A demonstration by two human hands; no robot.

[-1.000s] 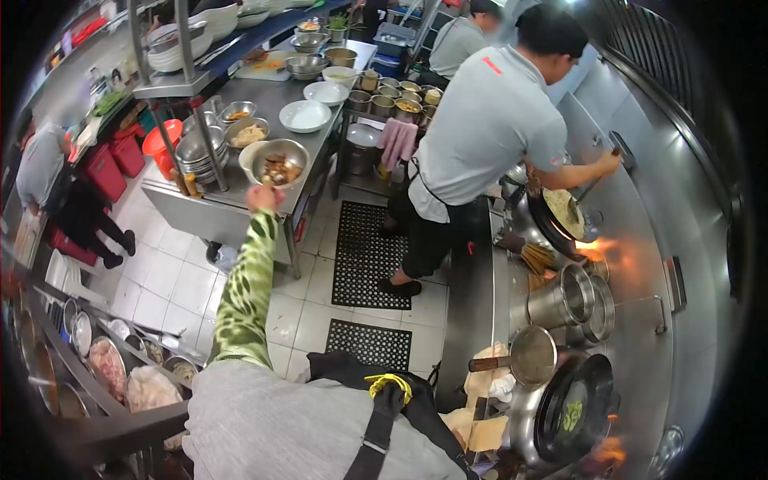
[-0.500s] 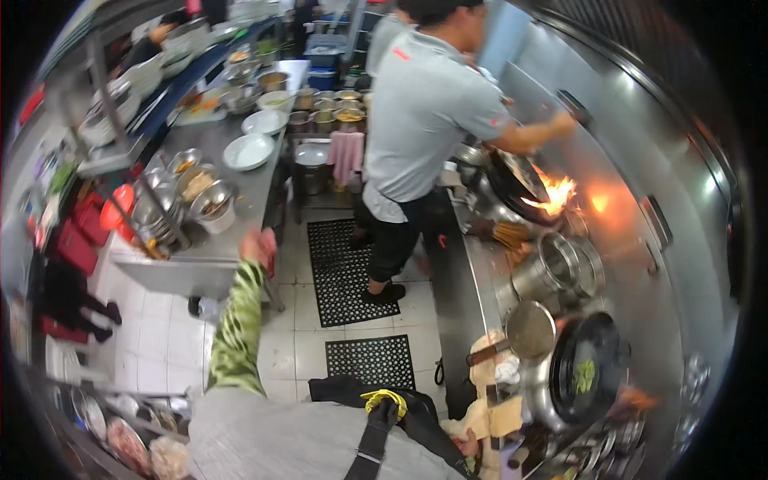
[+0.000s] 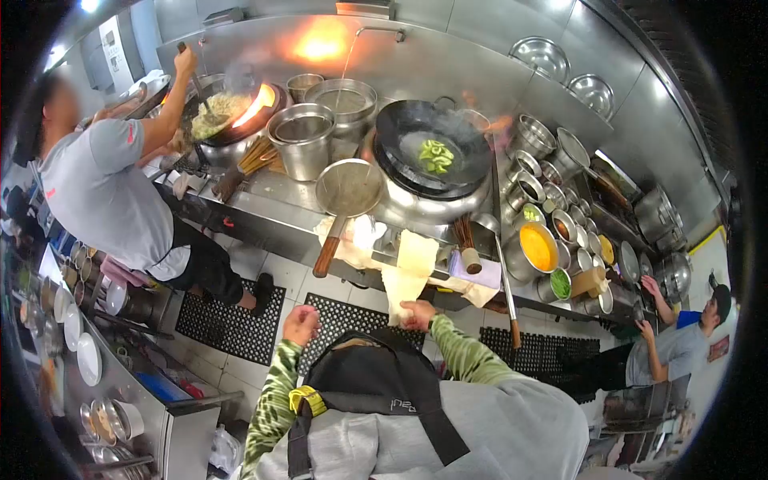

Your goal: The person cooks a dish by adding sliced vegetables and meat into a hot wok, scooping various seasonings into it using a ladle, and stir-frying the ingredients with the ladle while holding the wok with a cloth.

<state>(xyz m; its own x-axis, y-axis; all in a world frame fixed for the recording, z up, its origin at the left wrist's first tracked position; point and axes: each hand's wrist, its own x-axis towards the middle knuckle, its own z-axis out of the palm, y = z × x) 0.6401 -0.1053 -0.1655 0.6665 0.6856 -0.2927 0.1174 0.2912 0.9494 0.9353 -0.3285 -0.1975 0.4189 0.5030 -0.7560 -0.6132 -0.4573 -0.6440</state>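
My right hand (image 3: pixel 418 315) pinches the lower end of a folded cream cloth (image 3: pixel 406 276) that hangs over the front edge of the stove. My left hand (image 3: pixel 301 324) is at the left, above the floor mat, its fingers curled in with nothing showing in them. Before me a black wok (image 3: pixel 394 144) sits on a burner, with green vegetable pieces (image 3: pixel 436 157) in it and slight steam. A fine-mesh strainer (image 3: pixel 349 189) with a wooden handle rests left of the wok. A long-handled ladle (image 3: pixel 506 272) leans over the counter edge on the right.
At left a co-worker (image 3: pixel 104 180) stirs food in a flaming wok (image 3: pixel 220 116). Metal pots (image 3: pixel 302 144) stand between the woks. Several seasoning containers, one with orange liquid (image 3: pixel 538 246), fill the right counter. Another person (image 3: pixel 668 344) stands far right. Black mats (image 3: pixel 232 308) lie on the tiles.
My view has swung right from the prep table to the stove. My left hand has drawn back from beside the table toward my body. My right hand now shows clearly, gripping the cloth.
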